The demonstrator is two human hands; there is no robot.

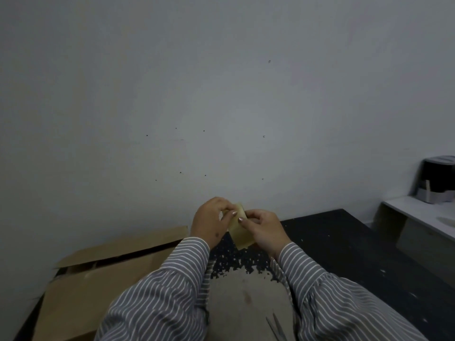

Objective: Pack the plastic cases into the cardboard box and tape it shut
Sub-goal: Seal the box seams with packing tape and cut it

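A roll of tan packing tape [240, 230] is held up in front of the chest, above the dark worktop [344, 244], between both hands. The left hand [210, 221] is curled over the roll's upper part, and the right hand [264, 231] has its grip pinched on the face of the tape, thumb and forefinger pressed against it as if the loose end is being sought; whether an end is already lifted cannot be told in this dim view.

The tape is judged to be light and thin, limp once peeled, and sticky on one side, so it is likely to fold onto itself or cling to fingers. It is best taken by the very edge of the free end, with the roll steadied by its rim or core.

The cardboard box [98, 279] lies low on the left, its flaps [123, 249] partly folded down and not yet taped. The board looks stiff but easily creased, and is best pressed flat along the seam. The plastic cases are not seen. A pair of scissors [277, 326] rests near the bottom edge.
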